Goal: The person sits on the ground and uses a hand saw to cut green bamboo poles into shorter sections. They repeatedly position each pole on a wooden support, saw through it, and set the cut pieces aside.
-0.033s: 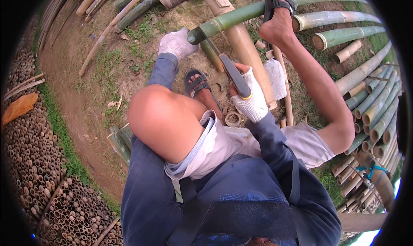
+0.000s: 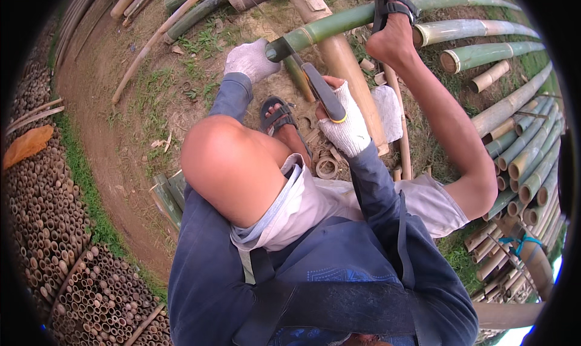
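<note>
- Green bamboo pole (image 2: 363, 16): lies across the upper ground, running up to the right, its cut end propped on a thick tan log (image 2: 339, 61); a sandalled foot (image 2: 393, 25) presses down on it just right of the log
- Hand saw (image 2: 321, 88): dark handle with yellow trim, blade meeting the pole right at its cut end; judged best kept square to the pole, with long even strokes
- Right hand (image 2: 345, 119): white glove, fingers wrapped tight around the saw handle; a firm grip with a loose wrist seems wise
- Left hand (image 2: 251, 60): white glove, curled at the pole's cut end, just left of the blade; whether it grips the pole cannot be told; fingers look best kept clear of the teeth
- Bamboo rings (image 2: 327, 167): short cut-offs scattered on the ground beside the other sandalled foot (image 2: 279, 119)
- Stacked bamboo poles (image 2: 520, 158): piled at right, ends facing in
- Bundled bamboo tubes (image 2: 54, 237): stacked at left beyond a grass strip
</note>
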Tool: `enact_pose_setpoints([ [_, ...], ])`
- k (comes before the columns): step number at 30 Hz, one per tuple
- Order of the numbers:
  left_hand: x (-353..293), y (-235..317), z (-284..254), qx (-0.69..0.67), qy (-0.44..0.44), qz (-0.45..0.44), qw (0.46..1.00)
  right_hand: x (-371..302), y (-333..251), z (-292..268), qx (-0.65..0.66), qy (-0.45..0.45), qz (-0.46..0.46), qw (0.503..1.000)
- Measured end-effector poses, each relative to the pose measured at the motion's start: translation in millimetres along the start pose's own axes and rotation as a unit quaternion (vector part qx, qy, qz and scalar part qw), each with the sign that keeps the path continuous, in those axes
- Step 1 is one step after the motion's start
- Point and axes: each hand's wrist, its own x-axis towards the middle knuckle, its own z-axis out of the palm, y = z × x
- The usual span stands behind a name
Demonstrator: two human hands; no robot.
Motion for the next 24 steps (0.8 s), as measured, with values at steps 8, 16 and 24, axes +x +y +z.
enact_pose_setpoints([
  [8, 5, -5, 9, -0.006, 0.005, 0.013, 1.0, -162, -6, -41, -0.05, 0.025, -0.033, 0.998],
  [16, 11, 0, -3, -0.009, 0.008, -0.002, 1.0, -84, 1, -9, -0.05, 0.022, 0.014, 0.998],
  [24, -1, 2, 8, 0.002, 0.026, -0.007, 1.0, -159, -6, -41, -0.068, 0.014, 0.004, 0.998],
])
